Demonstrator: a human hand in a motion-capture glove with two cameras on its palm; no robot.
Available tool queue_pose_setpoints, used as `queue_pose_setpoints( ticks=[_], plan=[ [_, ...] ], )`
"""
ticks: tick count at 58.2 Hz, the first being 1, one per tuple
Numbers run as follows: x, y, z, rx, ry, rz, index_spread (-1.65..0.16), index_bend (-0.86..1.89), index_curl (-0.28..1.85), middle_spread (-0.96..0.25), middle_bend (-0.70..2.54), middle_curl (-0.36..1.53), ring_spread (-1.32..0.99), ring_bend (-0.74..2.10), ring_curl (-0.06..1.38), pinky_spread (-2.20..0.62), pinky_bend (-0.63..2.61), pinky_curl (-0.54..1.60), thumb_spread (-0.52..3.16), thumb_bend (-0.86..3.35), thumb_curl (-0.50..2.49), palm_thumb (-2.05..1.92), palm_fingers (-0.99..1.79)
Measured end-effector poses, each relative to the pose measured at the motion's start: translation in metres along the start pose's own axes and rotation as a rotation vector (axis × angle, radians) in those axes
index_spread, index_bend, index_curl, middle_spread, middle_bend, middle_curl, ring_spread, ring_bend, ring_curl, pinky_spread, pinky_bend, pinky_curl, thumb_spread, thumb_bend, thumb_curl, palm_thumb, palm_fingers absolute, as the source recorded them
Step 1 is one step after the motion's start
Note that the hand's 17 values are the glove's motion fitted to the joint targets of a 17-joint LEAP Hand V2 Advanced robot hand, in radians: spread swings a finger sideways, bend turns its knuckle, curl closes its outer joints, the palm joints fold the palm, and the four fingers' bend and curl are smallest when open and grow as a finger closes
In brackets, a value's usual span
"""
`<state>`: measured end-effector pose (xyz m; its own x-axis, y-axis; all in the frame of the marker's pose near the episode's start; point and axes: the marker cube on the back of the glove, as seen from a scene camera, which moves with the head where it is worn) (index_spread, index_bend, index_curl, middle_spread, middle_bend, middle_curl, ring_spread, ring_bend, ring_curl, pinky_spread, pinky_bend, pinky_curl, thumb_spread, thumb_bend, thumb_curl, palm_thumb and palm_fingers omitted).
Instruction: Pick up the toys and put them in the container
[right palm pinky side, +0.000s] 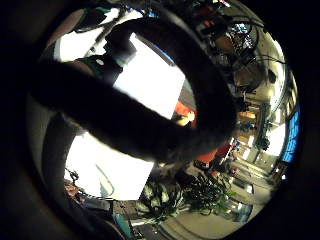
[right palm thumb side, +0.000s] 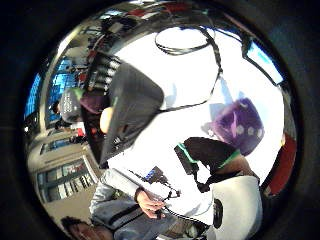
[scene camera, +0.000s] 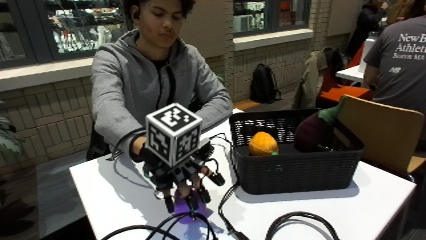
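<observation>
A: Where's your gloved right hand (scene camera: 181, 186) sitting right now?

B: You're holding it low over the white counter (scene camera: 106, 187), just left of the black plastic basket (scene camera: 296, 162). Your fingers (scene camera: 170, 202) are pointing down toward a purple toy (scene camera: 193, 212) lying on the counter right under them. Only a sliver of that toy is peeking out in the outside view.

A: Got hold of it yet?

B: Doesn't look like it. Your fingers are hanging down, spread and only a little bent, and I'm not seeing them wrapping around anything. Whether the tips are touching the toy, can't tell from here.

A: What's the purple thing exactly?

B: In the thumb side palm view it's looking like a purple plush block with pale dots (right palm thumb side: 240, 125), sitting on the counter by itself, near your bare left hand (right palm thumb side: 150, 204), which is resting at the counter's edge.

A: And the basket?

B: It's standing on the counter to the right of your hand, with an orange toy fruit (scene camera: 263, 144) sitting inside and a dark purple plush eggplant with a green top (scene camera: 313, 131) leaning against its far right corner.
</observation>
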<state>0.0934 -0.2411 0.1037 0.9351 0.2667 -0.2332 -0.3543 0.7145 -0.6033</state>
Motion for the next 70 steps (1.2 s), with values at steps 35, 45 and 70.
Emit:
queue_pose_setpoints(
  ticks=[35, 45, 70],
  plan=[
    [-0.015, -0.017, 0.058, 0.152, -0.05, -0.019, -0.26, 0.23, 0.34, -0.1, 0.26, 0.5, -0.25, 1.03, 0.46, -0.32, 1.18, 0.35, 1.4, 0.25, 0.5, 0.7, 0.85],
    [-0.049, -0.013, -0.034, 0.309, -0.054, -0.132, -0.26, 0.25, 0.42, -0.2, 0.32, 0.6, -0.32, 1.08, 0.51, -0.37, 1.18, 0.39, 1.21, 0.24, 0.61, 0.79, 0.9],
    [-0.254, -0.031, -0.121, 0.37, 0.059, -0.398, -0.28, 0.33, 0.68, -0.34, 0.38, 0.91, -0.38, 1.16, 0.58, -0.38, 1.25, 0.47, 0.98, 0.2, 0.8, 0.83, 0.82]
  ],
)
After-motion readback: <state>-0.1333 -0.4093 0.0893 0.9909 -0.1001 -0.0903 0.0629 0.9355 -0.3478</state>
